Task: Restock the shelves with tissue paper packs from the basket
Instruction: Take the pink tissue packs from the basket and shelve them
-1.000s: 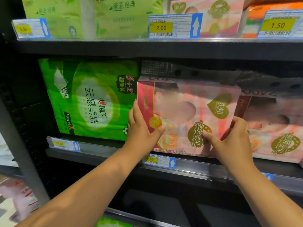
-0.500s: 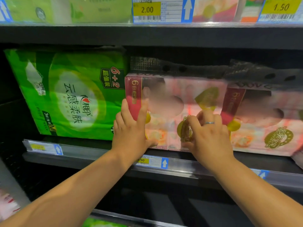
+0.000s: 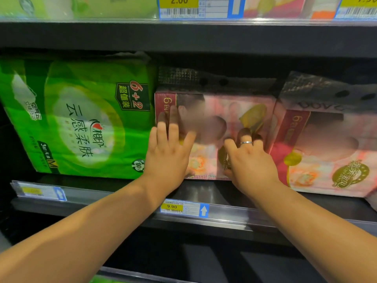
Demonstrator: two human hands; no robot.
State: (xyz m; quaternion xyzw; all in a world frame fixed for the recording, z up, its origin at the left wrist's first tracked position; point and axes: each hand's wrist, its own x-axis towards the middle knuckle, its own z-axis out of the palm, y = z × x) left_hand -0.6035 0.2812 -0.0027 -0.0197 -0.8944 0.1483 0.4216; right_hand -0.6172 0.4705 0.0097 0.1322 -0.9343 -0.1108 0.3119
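Observation:
A pink tissue pack [image 3: 222, 111] stands on the middle shelf [image 3: 204, 193], set back between a green pack [image 3: 81, 119] on its left and a second pink pack [image 3: 326, 152] on its right. My left hand [image 3: 169, 154] lies flat against the pack's front lower left, fingers spread. My right hand [image 3: 248, 158], with a ring on one finger, presses its lower right front, fingers bent against the wrapper. Neither hand wraps around the pack. The basket is out of view.
The shelf's front rail carries price tags, one reading 9.90 [image 3: 184, 208]. The upper shelf [image 3: 183, 35] holds more green and pink packs behind its own tags. A dark lower shelf bay opens below my arms.
The pink pack has slid back into the shelf. My hands went from gripping its lower corners to pressing flat on its front, and the camera moved closer.

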